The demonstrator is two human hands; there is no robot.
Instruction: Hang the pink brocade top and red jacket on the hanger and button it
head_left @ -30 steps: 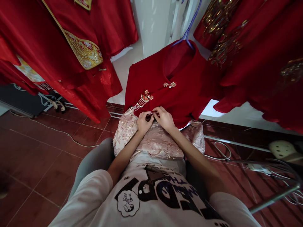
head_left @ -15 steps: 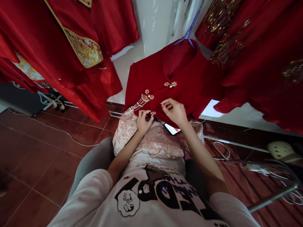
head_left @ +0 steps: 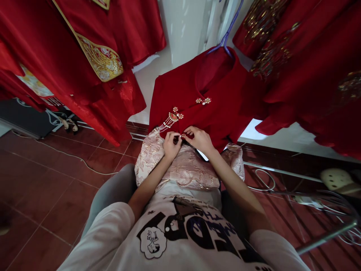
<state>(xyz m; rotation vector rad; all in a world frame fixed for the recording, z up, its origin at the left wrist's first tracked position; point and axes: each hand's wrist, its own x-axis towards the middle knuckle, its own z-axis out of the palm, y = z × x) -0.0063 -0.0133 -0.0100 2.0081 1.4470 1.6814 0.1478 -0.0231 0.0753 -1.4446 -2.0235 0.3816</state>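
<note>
Red jacket (head_left: 224, 111): on purple hanger (head_left: 225, 40), twelve o'clock from white T-shirt (head_left: 180, 233).
Beaded clasp (head_left: 184, 135): jacket's lower front, seven o'clock from collar fastener (head_left: 203, 101).
Left hand (head_left: 171, 146): fingertips pinching clasp, nine o'clock side.
Right hand (head_left: 200, 140): fingertips pinching clasp, three o'clock side.
Tasselled brooch (head_left: 172, 117): eleven o'clock from clasp.

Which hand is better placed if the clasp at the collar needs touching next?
Probably the right hand: it sits directly below the collar clasp in the picture, while the left hand is farther off, below the fan-shaped ornament.
</note>
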